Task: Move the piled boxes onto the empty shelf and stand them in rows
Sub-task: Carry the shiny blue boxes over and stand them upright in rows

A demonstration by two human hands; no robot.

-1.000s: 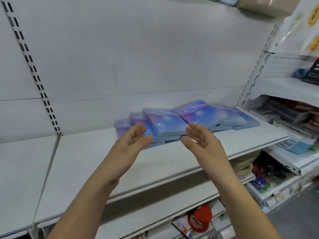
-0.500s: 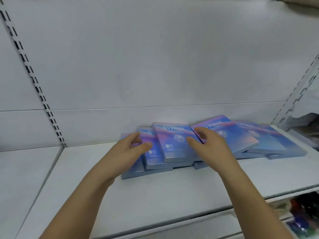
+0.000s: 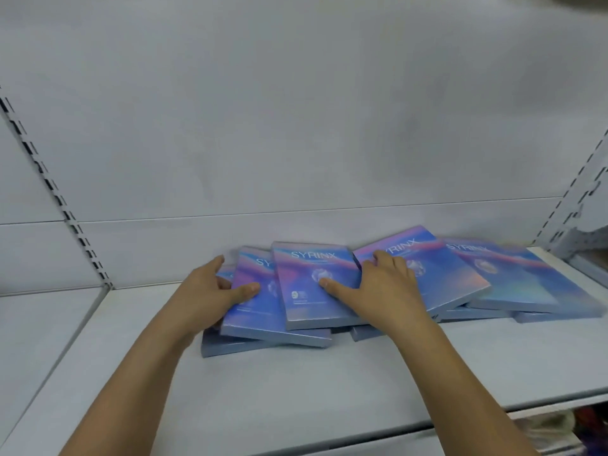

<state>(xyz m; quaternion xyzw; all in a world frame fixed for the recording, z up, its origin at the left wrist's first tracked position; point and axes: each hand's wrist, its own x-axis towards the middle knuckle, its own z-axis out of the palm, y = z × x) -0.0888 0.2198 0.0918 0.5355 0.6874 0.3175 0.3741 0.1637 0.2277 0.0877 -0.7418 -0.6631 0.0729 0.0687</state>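
Observation:
Several flat blue-and-pink boxes marked SYRINX lie fanned and overlapping at the back of the white shelf (image 3: 296,390). My left hand (image 3: 210,291) holds the left edge of the second box (image 3: 260,311), thumb on its face and fingers curled round its far side. My right hand (image 3: 378,291) is on the topmost box (image 3: 309,284), thumb pressed on its face, fingers over its right edge and touching the tilted box (image 3: 441,274) beside it. More boxes (image 3: 513,281) spread out to the right.
A white back panel rises behind the shelf, with a slotted upright (image 3: 65,209) at left and another (image 3: 579,195) at right. A neighbouring white shelf (image 3: 39,324) adjoins on the left. Goods on lower shelves (image 3: 589,419) show at bottom right.
The view has moved closer to the shelf. Both hands went forward from the air in front of the pile and came down onto the boxes on its left side.

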